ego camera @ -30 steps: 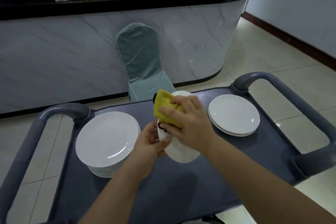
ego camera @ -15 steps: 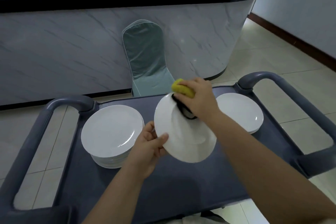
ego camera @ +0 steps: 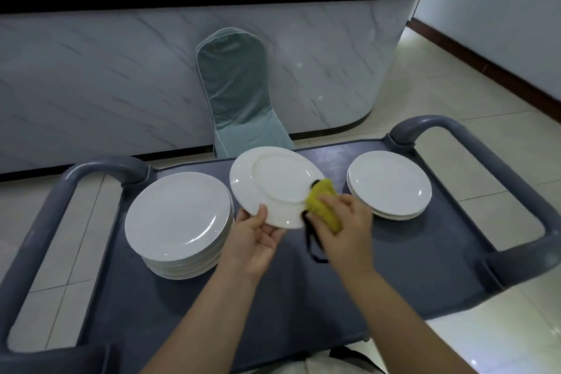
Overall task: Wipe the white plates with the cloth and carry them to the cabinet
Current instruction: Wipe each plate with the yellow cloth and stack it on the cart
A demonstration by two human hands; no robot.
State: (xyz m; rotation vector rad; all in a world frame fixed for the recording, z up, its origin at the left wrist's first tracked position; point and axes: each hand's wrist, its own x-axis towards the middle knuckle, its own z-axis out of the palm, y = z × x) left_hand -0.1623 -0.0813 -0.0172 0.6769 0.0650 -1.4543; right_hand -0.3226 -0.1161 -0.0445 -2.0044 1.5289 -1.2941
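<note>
At the frame's centre, the left hand (ego camera: 255, 237) pinches the near rim of a round white ceramic plate (ego camera: 273, 182), thumb on top, tilting it above the grey plastic cart (ego camera: 303, 297). The right hand (ego camera: 346, 222) curls its fingers round a crumpled yellow cloth (ego camera: 323, 200) and presses it against the plate's lower-right edge. 2 stacks flank it: a tall white plate stack (ego camera: 179, 215) on the left and a low white plate stack (ego camera: 390, 184) on the right.

Held plate (ego camera: 274, 184): gripped at its near rim by the left hand (ego camera: 254, 237).
Cloth (ego camera: 324, 205): pressed to the plate's right edge by the right hand (ego camera: 344, 229).
Cart (ego camera: 349, 297): loaded with a tall stack (ego camera: 177, 220) left, short stack (ego camera: 389, 184) right.
</note>
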